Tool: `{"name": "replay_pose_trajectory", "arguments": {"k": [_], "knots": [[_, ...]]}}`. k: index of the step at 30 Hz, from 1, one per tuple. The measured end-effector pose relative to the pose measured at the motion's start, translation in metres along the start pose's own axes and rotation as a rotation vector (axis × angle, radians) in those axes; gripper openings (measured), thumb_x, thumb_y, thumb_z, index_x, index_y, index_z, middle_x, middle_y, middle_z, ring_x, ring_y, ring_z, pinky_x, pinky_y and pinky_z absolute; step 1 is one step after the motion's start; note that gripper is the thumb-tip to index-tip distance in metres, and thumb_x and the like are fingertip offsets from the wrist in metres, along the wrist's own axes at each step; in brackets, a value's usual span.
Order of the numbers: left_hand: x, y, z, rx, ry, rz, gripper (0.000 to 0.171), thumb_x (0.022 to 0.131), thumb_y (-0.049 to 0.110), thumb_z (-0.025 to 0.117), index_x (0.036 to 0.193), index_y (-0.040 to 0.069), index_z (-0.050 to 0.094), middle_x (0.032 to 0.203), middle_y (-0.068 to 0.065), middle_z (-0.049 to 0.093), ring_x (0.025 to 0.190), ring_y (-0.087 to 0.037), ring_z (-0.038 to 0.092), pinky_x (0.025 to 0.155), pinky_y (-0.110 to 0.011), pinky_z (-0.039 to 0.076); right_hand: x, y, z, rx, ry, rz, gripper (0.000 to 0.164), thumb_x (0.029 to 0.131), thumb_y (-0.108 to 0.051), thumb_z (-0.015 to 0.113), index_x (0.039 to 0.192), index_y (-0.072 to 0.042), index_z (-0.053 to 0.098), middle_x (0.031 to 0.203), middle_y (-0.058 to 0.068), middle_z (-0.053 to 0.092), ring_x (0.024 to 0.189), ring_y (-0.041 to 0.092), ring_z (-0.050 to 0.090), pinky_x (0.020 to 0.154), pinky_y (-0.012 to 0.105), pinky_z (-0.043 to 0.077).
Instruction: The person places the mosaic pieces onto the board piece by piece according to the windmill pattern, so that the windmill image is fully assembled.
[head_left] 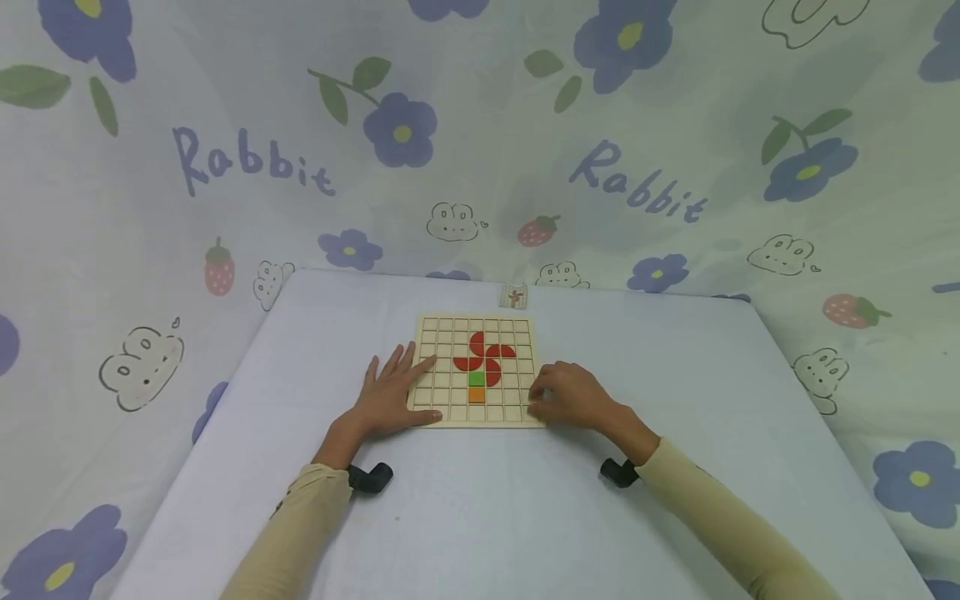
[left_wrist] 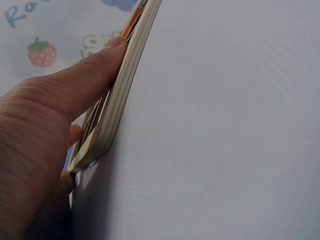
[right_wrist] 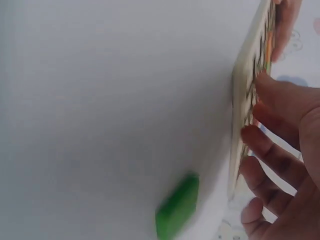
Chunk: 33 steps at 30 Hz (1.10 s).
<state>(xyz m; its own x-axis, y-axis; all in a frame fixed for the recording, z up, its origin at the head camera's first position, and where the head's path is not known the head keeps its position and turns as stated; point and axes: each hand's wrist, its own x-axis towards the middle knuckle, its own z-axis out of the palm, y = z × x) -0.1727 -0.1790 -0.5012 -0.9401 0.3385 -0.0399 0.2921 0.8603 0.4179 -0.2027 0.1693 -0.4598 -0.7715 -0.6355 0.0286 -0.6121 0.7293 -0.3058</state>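
A pale wooden grid board (head_left: 442,396) lies on the white table. Several red curved pieces (head_left: 477,341) form a pinwheel on it, with a green square (head_left: 477,379) and an orange square (head_left: 477,395) in line below. Spread over the board's left side is my left hand (head_left: 390,398), its thumb resting on the near left edge. At the near right corner is my right hand (head_left: 570,393), fingers loosely bent at the rim; no piece shows between them. The right wrist view shows a blurred green block (right_wrist: 177,207) off the board, hidden in the head view.
A small card (head_left: 513,296) with a printed pattern sits behind the board, near the table's back edge. The white tabletop (head_left: 465,517) extends around the board. Patterned cloth (head_left: 480,150) hangs behind and at both sides. Each wrist has a black camera mount (head_left: 372,477).
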Motion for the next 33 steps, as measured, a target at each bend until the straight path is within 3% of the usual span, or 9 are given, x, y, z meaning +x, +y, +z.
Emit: {"name": "replay_pose_trajectory", "arguments": {"k": [9, 17, 25, 33], "knots": [[-0.001, 0.000, -0.001, -0.005, 0.008, 0.004, 0.101, 0.077, 0.075, 0.062, 0.158, 0.028, 0.024, 0.164, -0.011, 0.002, 0.149, -0.028, -0.005, 0.113, -0.059, -0.009, -0.029, 0.018, -0.024, -0.034, -0.138, 0.076, 0.026, 0.072, -0.040, 0.087, 0.087, -0.024, 0.075, 0.086, -0.013, 0.060, 0.080, 0.009, 0.053, 0.070, 0.030, 0.048], [-0.001, 0.001, -0.001, -0.006, 0.010, 0.012, 0.102, 0.076, 0.077, 0.061, 0.158, 0.027, 0.024, 0.164, -0.011, 0.001, 0.149, -0.029, -0.005, 0.112, -0.059, -0.009, -0.042, 0.027, -0.038, 0.063, -0.289, 0.108, 0.025, 0.073, -0.021, 0.088, 0.086, -0.017, 0.068, 0.082, -0.009, 0.058, 0.076, 0.011, 0.051, 0.070, 0.031, 0.047], [0.000, 0.003, -0.004, -0.006, 0.018, 0.029, 0.102, 0.076, 0.075, 0.063, 0.158, 0.027, 0.025, 0.164, -0.014, 0.004, 0.149, -0.032, -0.003, 0.112, -0.061, -0.007, -0.041, 0.031, -0.039, 0.144, -0.333, 0.153, 0.026, 0.071, -0.002, 0.085, 0.084, -0.014, 0.066, 0.079, -0.006, 0.060, 0.073, 0.013, 0.054, 0.068, 0.030, 0.049], [-0.001, 0.002, -0.003, -0.017, 0.021, 0.025, 0.103, 0.075, 0.076, 0.063, 0.157, 0.025, 0.027, 0.163, -0.015, 0.005, 0.149, -0.033, -0.002, 0.112, -0.061, -0.008, -0.029, 0.020, -0.026, 0.146, -0.282, 0.081, 0.026, 0.070, -0.002, 0.081, 0.083, -0.018, 0.064, 0.079, -0.008, 0.057, 0.074, 0.012, 0.052, 0.066, 0.029, 0.049]]}}
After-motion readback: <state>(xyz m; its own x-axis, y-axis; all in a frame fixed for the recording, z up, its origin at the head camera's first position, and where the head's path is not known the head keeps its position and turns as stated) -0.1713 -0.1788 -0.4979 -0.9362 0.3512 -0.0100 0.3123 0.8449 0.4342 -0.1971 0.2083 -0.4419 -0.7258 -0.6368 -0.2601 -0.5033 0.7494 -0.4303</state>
